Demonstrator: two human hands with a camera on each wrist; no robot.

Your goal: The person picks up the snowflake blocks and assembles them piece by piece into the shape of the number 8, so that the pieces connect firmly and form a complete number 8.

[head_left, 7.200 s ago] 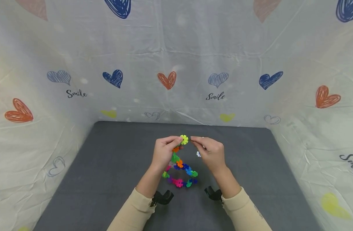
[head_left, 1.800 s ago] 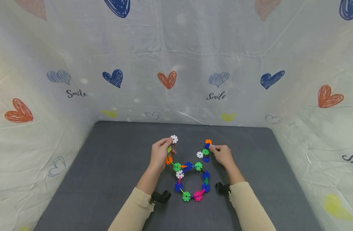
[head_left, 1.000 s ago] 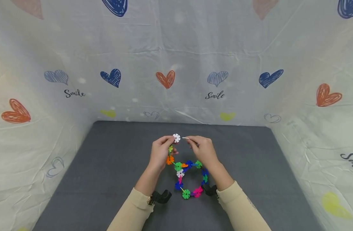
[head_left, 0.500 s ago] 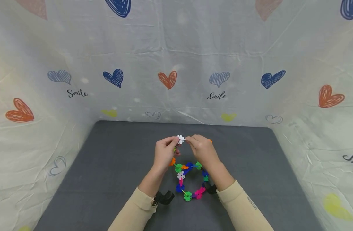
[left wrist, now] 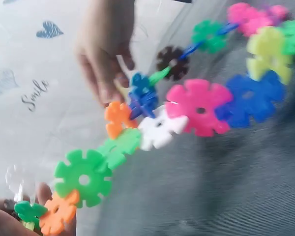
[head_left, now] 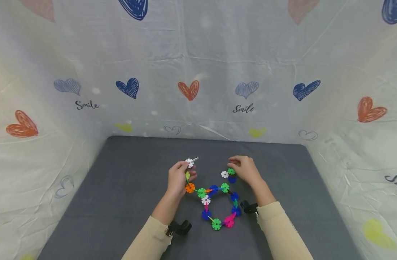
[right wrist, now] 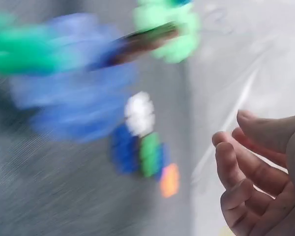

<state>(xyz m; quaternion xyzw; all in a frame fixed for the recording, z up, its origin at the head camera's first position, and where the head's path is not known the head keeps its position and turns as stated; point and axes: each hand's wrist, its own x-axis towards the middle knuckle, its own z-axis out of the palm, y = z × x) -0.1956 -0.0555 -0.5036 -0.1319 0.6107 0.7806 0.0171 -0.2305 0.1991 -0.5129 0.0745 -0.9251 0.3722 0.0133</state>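
My left hand [head_left: 177,180] pinches the upper end of a chain of slotted plastic flower discs. At that end sits a white disc [head_left: 189,163], with a second white disc [head_left: 194,159] slotted into it edge-on. Below it follow a yellow-green disc [head_left: 187,175] and an orange disc [head_left: 190,187]. The chain runs on into a many-coloured ring, with a pink disc [head_left: 229,221] and a green disc [head_left: 216,224] nearest the person. My right hand [head_left: 247,169] hovers over loose discs, fingers loosely bent; in the right wrist view nothing is between them.
Beneath the right hand lie a loose white disc [head_left: 225,174], green disc [head_left: 231,171] and blue disc [head_left: 232,179]. The right wrist view also shows a loose orange disc [right wrist: 169,180]. A dark grey cloth [head_left: 136,162] covers the table; a heart-print curtain [head_left: 211,65] surrounds it.
The right hand has let go of the second white disc, now joined to the chain's end, and moved right over the loose discs. The left hand has moved slightly left and down with the chain.
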